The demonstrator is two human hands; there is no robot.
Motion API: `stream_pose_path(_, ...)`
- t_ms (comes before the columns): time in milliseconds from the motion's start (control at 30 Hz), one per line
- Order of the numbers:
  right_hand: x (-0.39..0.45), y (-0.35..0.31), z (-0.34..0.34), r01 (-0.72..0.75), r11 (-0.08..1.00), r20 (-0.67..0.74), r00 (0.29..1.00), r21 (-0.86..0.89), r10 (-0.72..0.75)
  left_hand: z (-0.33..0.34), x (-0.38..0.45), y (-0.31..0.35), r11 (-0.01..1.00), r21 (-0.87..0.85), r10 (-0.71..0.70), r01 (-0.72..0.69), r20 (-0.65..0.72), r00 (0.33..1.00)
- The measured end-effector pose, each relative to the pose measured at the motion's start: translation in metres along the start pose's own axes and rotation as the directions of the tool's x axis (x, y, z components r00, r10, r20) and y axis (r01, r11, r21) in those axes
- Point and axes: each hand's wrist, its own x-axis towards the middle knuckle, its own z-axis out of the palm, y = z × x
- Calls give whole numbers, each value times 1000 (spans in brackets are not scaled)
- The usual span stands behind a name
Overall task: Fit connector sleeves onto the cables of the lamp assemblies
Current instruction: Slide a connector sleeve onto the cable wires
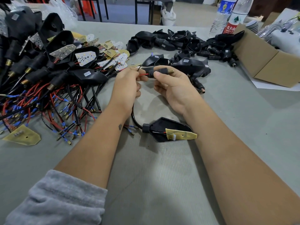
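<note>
My right hand [172, 86] grips a black connector sleeve [159, 72] with a brass threaded stud at its right end. My left hand [128, 86] pinches the red and black wires [143, 74] at the sleeve's left opening. The black cable [134, 116] loops down under my left wrist to a black lamp housing [168, 128] lying between my forearms, with a yellow circuit board [181, 134] resting on it.
A big heap of finished lamp assemblies with red and black wires [48, 88] fills the left. Empty black housings and sleeves [178, 44] lie behind my hands. A cardboard box [266, 62] and two water bottles [230, 15] stand at the right. A loose yellow board [21, 135] lies at the left front.
</note>
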Motion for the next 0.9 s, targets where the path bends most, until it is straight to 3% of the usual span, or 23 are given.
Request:
stream_pose_path(233, -1, -1, 2, 4, 998, -53, 999, 63, -1, -4, 1, -6, 979, 167, 118, -115, -12, 993)
stream_pose_path(500, 2, -2, -1, -31, 992, -42, 998, 125, 36, -5, -1, -4, 973, 127, 196, -193, -11, 981)
stream_pose_path(667, 5, 1, -2, -52, 990, -56, 997, 131, 60, -4, -1, -1, 991, 16, 136, -136, 0, 991)
stream_pose_path(900, 7, 1, -5, -77, 962, -77, 992, 262, 100, -9, 2, 1, 992, 21, 128, -128, -42, 991)
